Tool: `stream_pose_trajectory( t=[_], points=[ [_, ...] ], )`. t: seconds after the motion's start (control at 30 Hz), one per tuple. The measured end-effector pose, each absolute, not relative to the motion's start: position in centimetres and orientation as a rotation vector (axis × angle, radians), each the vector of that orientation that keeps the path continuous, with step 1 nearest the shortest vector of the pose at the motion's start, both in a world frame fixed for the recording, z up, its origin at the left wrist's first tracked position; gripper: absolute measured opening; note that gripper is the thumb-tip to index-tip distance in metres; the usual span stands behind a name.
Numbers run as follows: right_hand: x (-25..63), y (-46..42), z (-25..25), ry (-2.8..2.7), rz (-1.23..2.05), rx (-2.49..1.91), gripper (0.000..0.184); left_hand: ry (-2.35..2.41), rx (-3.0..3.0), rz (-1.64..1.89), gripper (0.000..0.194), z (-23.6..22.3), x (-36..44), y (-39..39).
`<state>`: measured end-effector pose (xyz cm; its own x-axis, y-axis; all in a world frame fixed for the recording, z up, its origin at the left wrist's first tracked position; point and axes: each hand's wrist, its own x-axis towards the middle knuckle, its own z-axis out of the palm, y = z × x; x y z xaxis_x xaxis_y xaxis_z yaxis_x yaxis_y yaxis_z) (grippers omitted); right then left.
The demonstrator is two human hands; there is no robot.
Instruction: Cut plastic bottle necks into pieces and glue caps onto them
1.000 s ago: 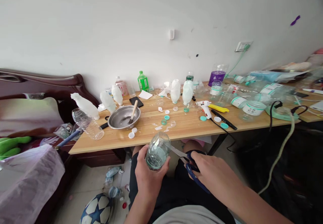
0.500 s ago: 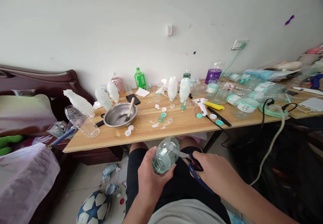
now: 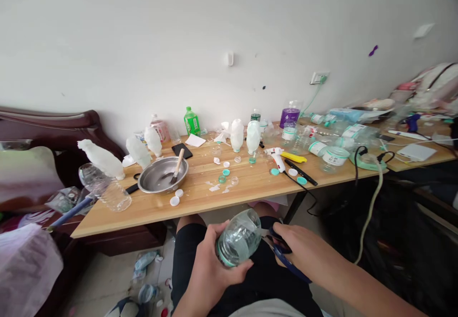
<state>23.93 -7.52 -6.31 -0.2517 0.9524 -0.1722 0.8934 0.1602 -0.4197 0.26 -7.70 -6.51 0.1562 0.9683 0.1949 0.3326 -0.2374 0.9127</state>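
My left hand (image 3: pixel 220 262) is wrapped round a cut piece of clear plastic bottle (image 3: pixel 240 238), tilted over my lap with its greenish end toward my palm. In my right hand (image 3: pixel 291 245) is a pair of scissors (image 3: pixel 282 255) with dark blue handles. The blades reach to the right rim of the bottle piece; their tips are partly hidden, so whether they bite into the plastic is hard to see. Both hands are in front of the table edge, above my dark shorts.
On the wooden table (image 3: pixel 193 198) are a metal bowl (image 3: pixel 146 176) with a brush (image 3: pixel 178 167), white-covered bottles (image 3: pixel 236 136), loose caps (image 3: pixel 174 201), a glue gun (image 3: pixel 276 157) and a yellow cutter (image 3: pixel 293 157). Clear bottles (image 3: pixel 334 157) and a power strip (image 3: pixel 367 159) crowd the right side. A ball (image 3: pixel 125 308) lies on the floor.
The view has shifted, so the table sits lower and further left. The bottle piece has turned slightly in my left hand. The scissors stay at its right rim.
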Motion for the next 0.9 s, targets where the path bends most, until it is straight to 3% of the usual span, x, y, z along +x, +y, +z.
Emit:
stream_pose_trajectory(
  t=[0.33, 0.6, 0.77, 0.9],
  points=[
    [23.8, -7.5, -2.7, -2.420, 0.652, -1.678, 0.008, 0.948, 1.541, 0.946, 0.056, -5.6, -1.2, -5.7],
    [23.0, -7.2, -5.5, -2.208, 0.707, -1.762, 0.019, 0.881, 1.501, 0.934, 0.056, -5.6, -1.6, -5.4],
    [21.9, -7.1, -4.4, -2.113, 0.506, -1.878, 0.020, 0.964, 1.635, 1.051, 0.061, -6.0, -1.4, -5.2],
    [20.7, -7.2, -4.5, -2.053, 0.543, -1.901, 0.017, 1.132, 1.651, 1.239, 0.054, -7.3, -0.3, -6.0]
  ],
)
